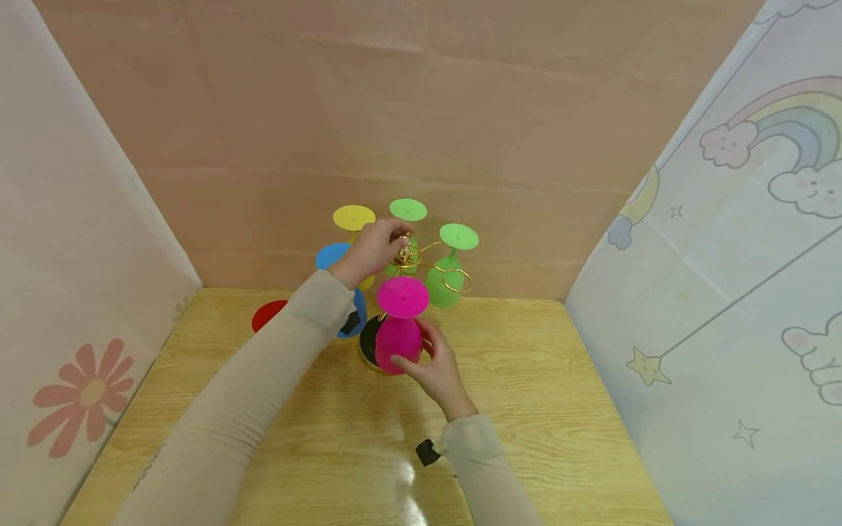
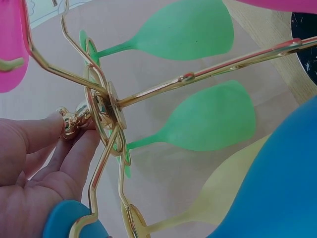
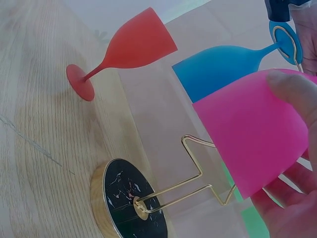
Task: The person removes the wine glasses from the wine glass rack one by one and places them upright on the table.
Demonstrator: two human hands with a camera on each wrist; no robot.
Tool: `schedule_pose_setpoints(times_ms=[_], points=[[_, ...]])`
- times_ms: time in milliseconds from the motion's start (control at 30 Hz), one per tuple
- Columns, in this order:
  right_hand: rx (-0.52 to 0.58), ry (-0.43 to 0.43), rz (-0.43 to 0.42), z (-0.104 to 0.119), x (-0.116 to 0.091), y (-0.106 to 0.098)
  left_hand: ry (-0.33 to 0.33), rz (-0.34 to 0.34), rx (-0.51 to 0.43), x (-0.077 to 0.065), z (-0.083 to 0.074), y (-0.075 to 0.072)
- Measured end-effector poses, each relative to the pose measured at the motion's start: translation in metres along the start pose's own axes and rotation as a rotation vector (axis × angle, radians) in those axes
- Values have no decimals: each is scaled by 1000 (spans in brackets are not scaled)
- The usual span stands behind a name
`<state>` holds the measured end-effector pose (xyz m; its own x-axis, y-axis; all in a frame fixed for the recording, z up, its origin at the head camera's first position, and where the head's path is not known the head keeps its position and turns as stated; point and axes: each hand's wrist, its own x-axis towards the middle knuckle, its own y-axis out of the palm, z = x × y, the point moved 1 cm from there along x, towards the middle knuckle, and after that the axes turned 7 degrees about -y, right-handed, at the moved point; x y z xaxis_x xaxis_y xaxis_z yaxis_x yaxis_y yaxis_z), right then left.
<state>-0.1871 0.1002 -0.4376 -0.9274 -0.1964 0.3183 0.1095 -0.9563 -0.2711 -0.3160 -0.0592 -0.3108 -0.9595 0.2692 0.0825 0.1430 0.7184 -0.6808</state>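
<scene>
My left hand (image 1: 376,250) pinches the gold knob (image 2: 71,124) at the top of a gold wire glass rack (image 2: 163,85). My right hand (image 1: 439,370) holds a pink wine glass (image 1: 397,342) by its bowl, upside down at the near side of the rack, thumb on one side and fingers round the other. Two green wine glasses (image 2: 198,37), a yellow wine glass (image 2: 223,183) and a blue wine glass (image 3: 218,69) hang foot-up from the rack's loops. One loop (image 1: 458,280) at the right shows no glass in it.
A red wine glass (image 3: 136,44) stands upright on the wooden table (image 1: 526,409), partly hidden by the left sleeve in the head view. The rack's round base (image 3: 131,198) has a black marbled top. A brown backdrop (image 1: 421,109) and printed side panels (image 1: 723,292) enclose the table.
</scene>
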Motion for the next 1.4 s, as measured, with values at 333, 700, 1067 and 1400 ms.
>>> schedule_pose_setpoints(times_ms=[333,700,1067,1400], points=[[-30,-31,-9,-2,-1,1,-3,14,-25,-1,2,1],[-8,-45,-56,-36,4,3,-10,21,-31,-2,2,3],[10,-55,-45,-33,10,-5,1,12,-39,-1,1,3],[48,-36,-15,-28,13,-4,14,7,-76,-1,1,-3]])
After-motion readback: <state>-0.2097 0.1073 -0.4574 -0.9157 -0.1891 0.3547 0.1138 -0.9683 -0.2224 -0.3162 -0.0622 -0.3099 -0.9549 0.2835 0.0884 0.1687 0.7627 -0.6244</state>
